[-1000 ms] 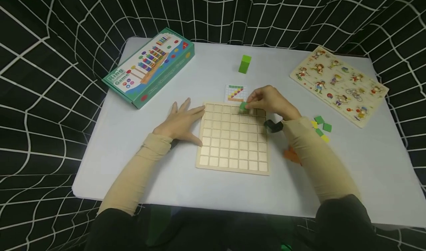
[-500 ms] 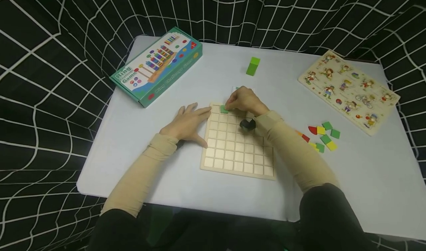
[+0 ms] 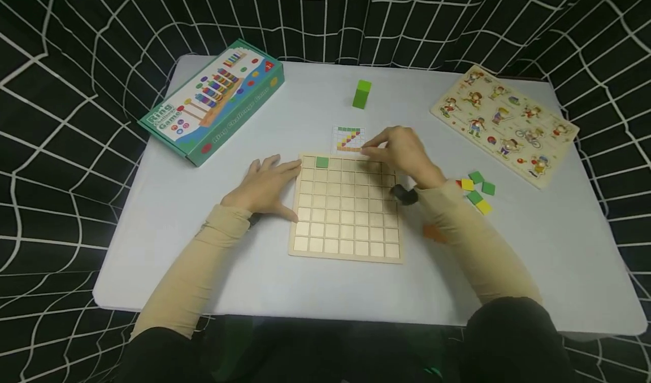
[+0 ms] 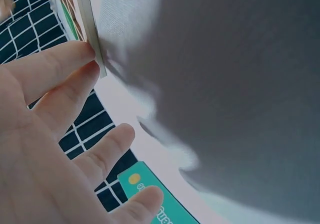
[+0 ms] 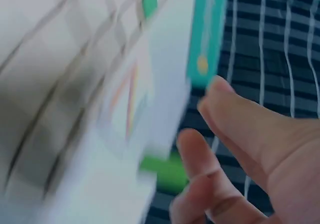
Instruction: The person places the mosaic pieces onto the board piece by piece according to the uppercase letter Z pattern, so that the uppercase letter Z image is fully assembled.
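A wooden grid board point(image 3: 346, 213) lies flat on the white table, with one green square tile point(image 3: 322, 162) seated in its top row, second cell from the left. My left hand point(image 3: 261, 188) is spread at the board's left side; in the left wrist view, fingertips of that hand point(image 4: 50, 124) touch the board's edge point(image 4: 89, 28). Over the upper right of the board hovers my right hand point(image 3: 407, 154). Nothing sits between its thumb and fingers, which stand apart in the right wrist view. A pattern card point(image 3: 348, 139) lies just behind the board.
Loose green and yellow tiles point(image 3: 476, 177) lie right of the board, partly behind the right forearm, with orange pieces point(image 3: 434, 234) nearer. A green block point(image 3: 362, 94) stands farther back. A game box point(image 3: 213, 100) lies back left, a picture puzzle board point(image 3: 503, 123) back right.
My right hand carried the green tile leftward to the top row, let go of it there, then moved back right. The left hand has stayed at the board's edge.
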The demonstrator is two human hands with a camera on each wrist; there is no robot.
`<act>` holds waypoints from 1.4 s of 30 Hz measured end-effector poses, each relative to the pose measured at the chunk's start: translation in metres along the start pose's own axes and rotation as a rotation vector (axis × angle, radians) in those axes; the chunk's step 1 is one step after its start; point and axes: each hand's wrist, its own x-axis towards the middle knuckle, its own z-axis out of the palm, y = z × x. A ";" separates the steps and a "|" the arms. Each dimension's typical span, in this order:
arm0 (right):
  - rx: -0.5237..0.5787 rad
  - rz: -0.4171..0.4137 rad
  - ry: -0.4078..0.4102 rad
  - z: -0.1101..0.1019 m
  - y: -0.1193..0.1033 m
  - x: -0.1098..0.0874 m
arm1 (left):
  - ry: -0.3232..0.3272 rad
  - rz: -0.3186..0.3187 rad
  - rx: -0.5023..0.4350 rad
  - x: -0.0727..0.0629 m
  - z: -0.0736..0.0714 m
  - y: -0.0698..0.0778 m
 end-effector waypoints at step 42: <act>0.121 0.511 -0.041 -0.078 0.153 -0.071 | 0.025 0.017 -0.002 -0.003 0.003 -0.002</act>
